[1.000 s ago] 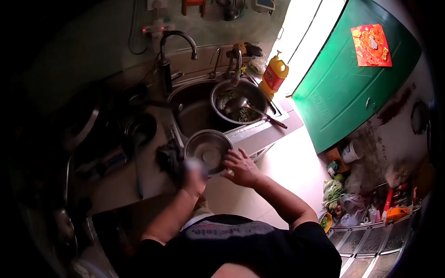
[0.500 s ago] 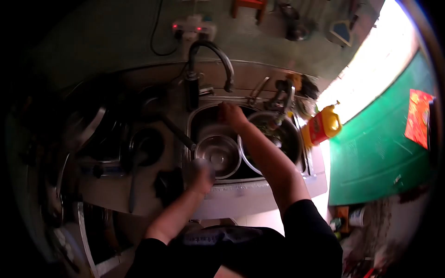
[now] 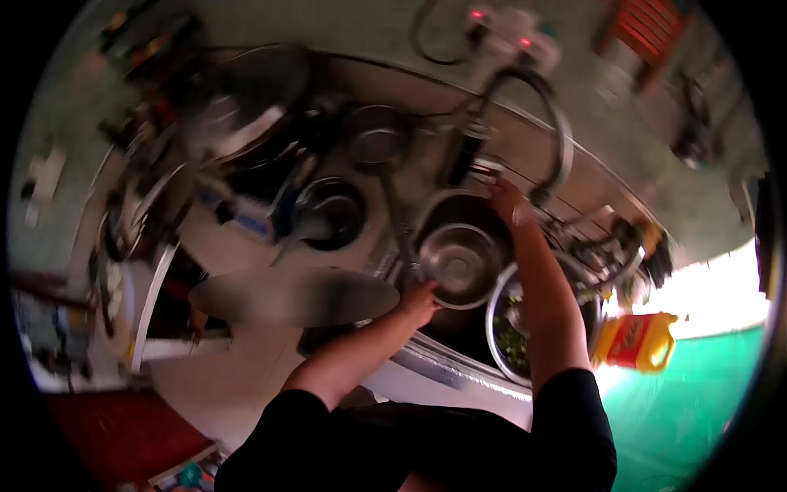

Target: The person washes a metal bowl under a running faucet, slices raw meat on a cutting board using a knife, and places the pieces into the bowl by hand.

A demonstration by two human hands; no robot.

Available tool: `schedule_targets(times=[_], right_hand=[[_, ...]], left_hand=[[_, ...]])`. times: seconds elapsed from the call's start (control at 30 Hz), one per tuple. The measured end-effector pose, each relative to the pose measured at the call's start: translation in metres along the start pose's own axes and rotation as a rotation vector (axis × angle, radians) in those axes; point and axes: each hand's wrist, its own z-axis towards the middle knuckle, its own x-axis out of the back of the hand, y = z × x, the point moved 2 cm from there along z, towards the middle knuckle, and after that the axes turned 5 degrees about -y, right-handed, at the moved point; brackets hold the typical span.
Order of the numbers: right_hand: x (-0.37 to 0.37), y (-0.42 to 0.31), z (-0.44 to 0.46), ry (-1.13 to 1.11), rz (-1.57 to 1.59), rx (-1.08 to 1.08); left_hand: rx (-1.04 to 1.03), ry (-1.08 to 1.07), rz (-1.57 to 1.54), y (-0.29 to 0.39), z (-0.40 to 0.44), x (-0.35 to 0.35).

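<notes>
A round metal basin (image 3: 457, 261) sits in the left part of the sink, and I see down into it. My left hand (image 3: 420, 303) is at its lower left rim, fingers closed on the edge though smeared by motion. Close by ends the long handle (image 3: 398, 215) of a small pot (image 3: 377, 135). Beyond the basin, my right hand (image 3: 507, 201) reaches to the base of the black gooseneck tap (image 3: 467, 156); its fingers are blurred, so their grip is unclear. A larger metal bowl with green leaves (image 3: 512, 340) stands under my right forearm.
A yellow jug with a red label (image 3: 635, 340) stands right of the sink. More taps (image 3: 619, 246) rise behind the leaf bowl. On the left are a dark round pan (image 3: 332, 215), a large lid (image 3: 238, 123) and a blurred grey oval patch (image 3: 291, 297). A socket strip (image 3: 512, 37) hangs on the wall.
The view has swung left and tilted, so the sink appears farther right. My left hand has come up to the basin's rim. My right hand has shifted towards the tap base.
</notes>
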Motion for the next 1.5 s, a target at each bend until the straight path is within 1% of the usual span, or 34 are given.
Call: schedule_targets(times=[0.03,0.1,0.17,0.23,0.3,0.33,0.37,0.4,0.43,0.47,0.53,0.57,0.63,0.67,0.7,0.73,0.77,0.8,0.83,0.87,0.9,0.93,1.0,1.03,1.07,1.1,1.17,1.23,1.27,1.3,1.37,1.4,1.43,1.5], right_hand=[[-0.016,-0.052,-0.035,0.167,-0.382,0.06],[-0.02,-0.058,-0.049,0.247,-0.505,0.086],[-0.023,-0.028,-0.055,0.102,-0.194,0.11],[-0.019,0.011,-0.081,-0.061,-0.055,-0.143],[-0.011,0.046,-0.107,-0.43,-1.384,0.386],[-0.015,0.041,-0.12,-0.427,-1.382,0.379],[-0.015,0.037,-0.129,-0.242,-0.695,0.012],[-0.02,0.027,-0.143,-0.047,0.006,-0.32],[-0.031,0.009,-0.156,-0.042,0.008,-0.321],[-0.042,-0.012,-0.169,0.02,-0.032,-0.239],[-0.058,-0.009,-0.173,0.057,-0.055,-0.155],[-0.061,0.002,-0.181,0.093,-0.049,-0.085],[-0.074,0.009,-0.19,0.173,0.123,-0.058],[-0.073,0.015,-0.193,0.17,0.15,-0.178],[-0.07,0.017,-0.197,0.18,0.179,-0.302],[-0.075,-0.018,-0.213,0.269,0.236,-0.297],[-0.073,-0.007,-0.213,0.271,0.313,-0.318],[-0.071,0.004,-0.212,0.276,0.389,-0.339],[-0.073,0.036,-0.203,0.285,0.56,-0.261],[-0.073,0.026,-0.205,0.346,0.52,-0.204],[-0.077,0.046,-0.194,0.432,0.249,-0.076],[-0.078,0.029,-0.196,0.46,0.237,-0.062],[-0.077,0.022,-0.197,0.498,0.234,-0.05],[-0.081,0.038,-0.188,0.456,0.353,-0.159],[-0.085,0.054,-0.182,0.411,0.473,-0.269],[-0.086,0.053,-0.183,0.422,0.482,-0.269],[-0.094,0.051,-0.185,0.341,0.793,-0.25],[-0.098,0.036,-0.19,0.339,0.744,-0.348],[-0.105,0.033,-0.188,0.422,0.92,-0.324],[-0.112,0.031,-0.188,0.502,1.094,-0.297],[-0.123,0.028,-0.189,0.432,1.115,-0.263],[-0.13,0.033,-0.188,0.367,1.043,-0.332],[-0.134,0.028,-0.189,0.303,0.97,-0.399],[-0.128,0.028,-0.186,0.303,0.831,-0.418]], left_hand=[[0.002,-0.026,-0.06,0.001,0.005,-0.005],[0.002,0.016,-0.172,-0.004,0.022,-0.005],[0.004,0.12,-0.074,0.004,0.016,-0.014],[0.019,0.15,-0.034,0.011,0.025,-0.01],[0.11,0.11,0.408,-0.004,0.062,0.013],[0.036,0.17,0.506,0.004,0.058,0.005],[-0.032,0.239,0.608,0.011,0.054,-0.004],[-0.462,0.313,1.165,0.037,0.036,-0.021],[-0.919,0.37,1.701,0.049,0.023,-0.037],[-0.921,0.365,1.702,0.05,0.023,-0.04],[-0.773,0.025,1.973,0.042,0.027,-0.051],[-0.632,0.021,1.904,0.035,0.031,-0.06],[-0.407,-0.205,1.67,0.004,0.057,-0.07],[-0.411,-0.262,1.769,-0.008,0.064,-0.069],[-0.362,-0.368,1.697,0.001,0.052,-0.076],[-0.418,-0.452,1.76,0.006,0.045,-0.075],[-0.48,-0.539,1.821,0.012,0.041,-0.07],[-0.472,-0.485,1.808,0.024,0.045,-0.058],[-0.464,-0.425,1.796,0.034,0.05,-0.045],[-0.63,-0.306,1.924,0.041,0.045,-0.035],[-0.809,-0.168,2.037,0.044,0.04,-0.034],[-0.818,-0.196,2.042,0.041,0.033,-0.043],[-0.569,-0.155,2.146,0.037,0.012,-0.055],[-0.481,-0.364,2.077,0.032,0.0,-0.067],[-0.524,-0.388,1.943,0.022,-0.001,-0.066],[-0.562,-0.411,1.807,0.02,-0.005,-0.069],[-0.551,-0.401,1.841,0.03,-0.011,-0.063],[-0.62,-0.059,2.184,0.047,-0.012,-0.057],[-0.794,0.084,2.017,0.051,-0.016,-0.05],[-0.796,0.079,2.02,0.047,-0.016,-0.049],[-0.957,0.228,1.223,0.043,-0.016,-0.045],[-0.885,0.307,1.112,0.034,-0.01,-0.039],[-0.827,0.247,0.809,0.027,-0.002,-0.037],[-0.637,0.199,0.789,0.019,0.006,-0.027]])
